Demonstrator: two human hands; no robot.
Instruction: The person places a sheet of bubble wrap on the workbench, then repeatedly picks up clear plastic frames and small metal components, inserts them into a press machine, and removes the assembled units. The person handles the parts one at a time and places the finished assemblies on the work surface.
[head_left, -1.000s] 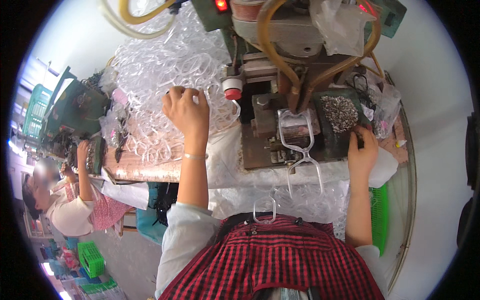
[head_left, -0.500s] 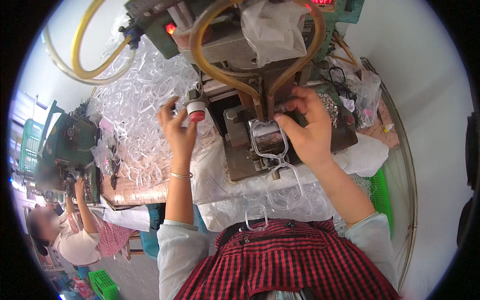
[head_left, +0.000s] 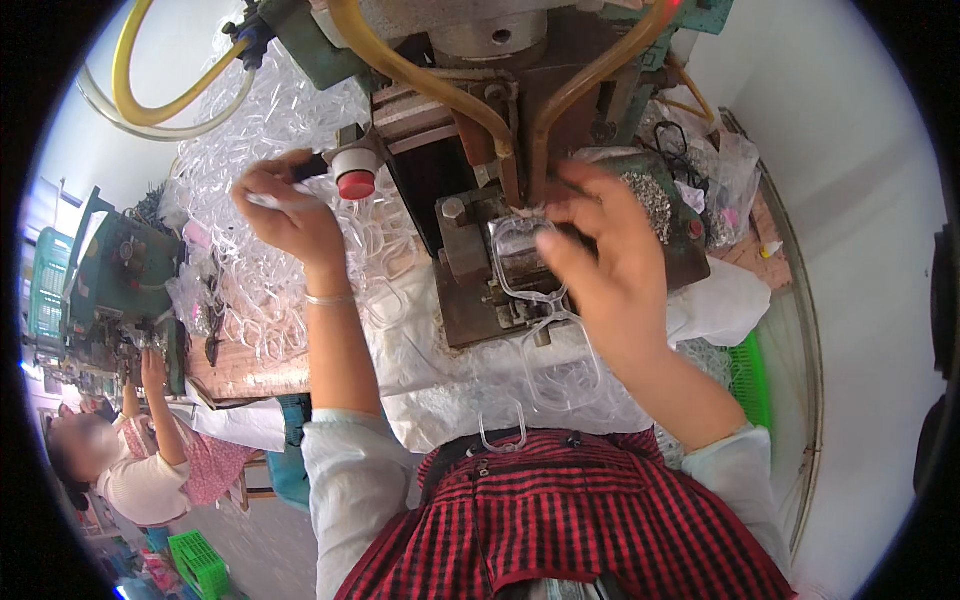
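Observation:
My left hand [head_left: 288, 212] is closed around a black lever with a white and red knob [head_left: 352, 172] on the left side of a metal press machine [head_left: 480, 120]. My right hand [head_left: 605, 262] reaches over the machine's die block [head_left: 470, 260] and its fingertips hold a clear plastic eyeglass frame [head_left: 528, 262] set on the block. More clear frames [head_left: 560, 365] hang off the front of the block toward my body.
A large heap of clear plastic frames [head_left: 260, 120] covers the bench left of the machine. Yellow and amber hoses [head_left: 150, 110] loop from the machine top. Bags of small parts [head_left: 715, 180] lie at right, a green basket [head_left: 748, 380] below. A seated person [head_left: 120, 470] works at another green machine [head_left: 120, 270] far left.
My left hand stayed on the lever by the red knob. My right hand, one second ago at the bench's right edge, now rests over the clear frame on the die. The view tilted closer.

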